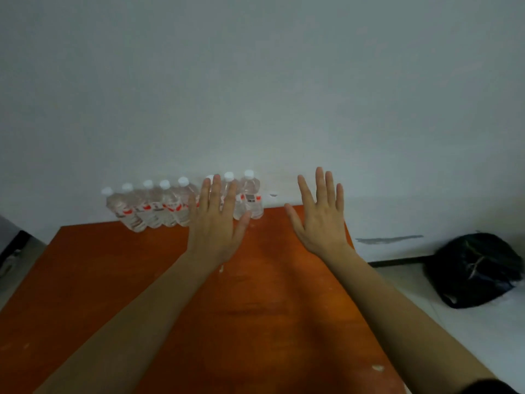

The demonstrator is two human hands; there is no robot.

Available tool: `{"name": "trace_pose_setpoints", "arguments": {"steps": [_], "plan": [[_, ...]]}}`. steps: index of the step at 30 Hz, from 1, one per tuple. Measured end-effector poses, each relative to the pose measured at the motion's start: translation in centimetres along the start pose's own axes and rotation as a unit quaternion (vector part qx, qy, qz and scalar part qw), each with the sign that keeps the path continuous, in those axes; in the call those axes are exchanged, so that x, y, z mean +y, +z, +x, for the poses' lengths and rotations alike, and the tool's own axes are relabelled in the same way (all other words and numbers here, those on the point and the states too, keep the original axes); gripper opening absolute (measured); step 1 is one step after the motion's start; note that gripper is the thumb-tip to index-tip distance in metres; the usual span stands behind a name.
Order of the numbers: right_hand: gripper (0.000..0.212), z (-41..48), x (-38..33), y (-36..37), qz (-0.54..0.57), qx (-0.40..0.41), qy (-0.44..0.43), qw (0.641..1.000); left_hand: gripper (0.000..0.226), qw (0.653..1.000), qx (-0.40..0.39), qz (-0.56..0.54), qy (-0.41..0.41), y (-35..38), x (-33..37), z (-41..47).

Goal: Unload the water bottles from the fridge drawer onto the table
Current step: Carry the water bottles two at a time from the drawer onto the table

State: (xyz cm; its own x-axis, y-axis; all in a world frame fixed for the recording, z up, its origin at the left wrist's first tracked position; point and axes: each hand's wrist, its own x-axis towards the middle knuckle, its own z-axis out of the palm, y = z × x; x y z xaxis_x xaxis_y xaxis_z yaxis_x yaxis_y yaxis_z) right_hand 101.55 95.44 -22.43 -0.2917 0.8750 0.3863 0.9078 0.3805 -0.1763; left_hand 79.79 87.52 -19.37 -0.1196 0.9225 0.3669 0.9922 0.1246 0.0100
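Though print blurs, bottles carry red labels

One wide view only, taken from the person's head, looking forward and down across the orange table to the pale wall. It sits close, with both arms entering from the bottom edge and a strip of floor at the right.

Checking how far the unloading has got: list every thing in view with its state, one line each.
Bottles: upright, capped, in a row at the table's far edge by the wall.
Left hand: open, fingers spread, holding nothing, in front of the row.
Right hand: open, fingers spread, holding nothing.
Table: bears the bottles.
Bag: slumped on the floor, right of the table.
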Motion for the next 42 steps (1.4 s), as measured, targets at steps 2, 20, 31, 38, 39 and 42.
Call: {"name": "trace_pose_setpoints", "arguments": {"steps": [2,20,31,38,39,42], "plan": [[0.073,-1.6,1.5,-2.2,-0.014,0.017,0.017,1.000,0.071,1.000,0.011,-0.016,0.020,-1.5,1.8,-0.3],[0.078,-31.3,5.4,-20.2,-0.221,0.095,0.394,0.887,0.073,0.864,-0.007,-0.273,0.423,-8.2,21.8,-9.6],[0.074,-64.7,-3.3,-33.3,-0.349,0.150,0.621,0.686,0.068,0.635,-0.033,-0.379,0.673,-19.7,36.4,-36.6],[0.081,-83.9,-7.8,-36.2,-0.332,0.134,0.722,0.592,0.069,0.606,-0.063,-0.306,0.732,-21.7,41.7,-54.7],[0.082,-86.1,-8.0,-36.5,-0.329,0.125,0.729,0.587,0.070,0.607,-0.070,-0.296,0.734,-21.9,42.3,-56.9],[0.085,-91.4,-8.0,-38.4,-0.319,0.119,0.749,0.569,0.069,0.604,-0.068,-0.275,0.745,-23.1,44.0,-61.7]]}}
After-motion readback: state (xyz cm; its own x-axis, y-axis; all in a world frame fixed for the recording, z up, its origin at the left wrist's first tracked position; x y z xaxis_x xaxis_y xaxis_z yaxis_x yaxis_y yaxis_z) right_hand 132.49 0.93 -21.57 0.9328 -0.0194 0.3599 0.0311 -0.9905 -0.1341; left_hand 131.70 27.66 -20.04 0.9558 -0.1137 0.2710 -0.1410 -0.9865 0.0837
